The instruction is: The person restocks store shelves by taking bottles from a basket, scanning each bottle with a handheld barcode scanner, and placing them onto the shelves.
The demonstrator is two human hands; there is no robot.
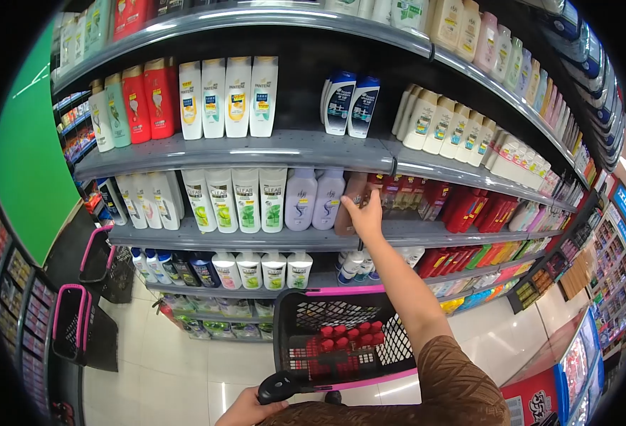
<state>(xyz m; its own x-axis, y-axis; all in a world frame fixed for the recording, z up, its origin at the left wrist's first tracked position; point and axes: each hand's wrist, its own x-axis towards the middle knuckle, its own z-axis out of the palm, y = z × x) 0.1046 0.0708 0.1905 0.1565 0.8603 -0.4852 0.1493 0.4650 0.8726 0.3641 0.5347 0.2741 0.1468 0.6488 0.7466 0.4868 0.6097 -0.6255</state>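
My right hand [364, 213] reaches to the middle shelf, its thumb and fingers around a brownish bottle [346, 224] standing beside two lavender bottles [314, 200]. Low in the view, my left hand [256, 406] is closed on a black handle [277, 388] at the near edge of the basket. The black basket [282, 334] has a pink rim and holds several red-capped bottles [352, 335]. White bottles with green labels [247, 200] stand left of the lavender ones, and red bottles [433, 200] stand to the right.
White bottles [238, 96] and dark blue bottles [352, 104] stand on the shelf above. Pump bottles [274, 271] line the shelf below. Two black baskets with pink handles [71, 319] are on the left. A red and blue display case [540, 390] stands at the lower right.
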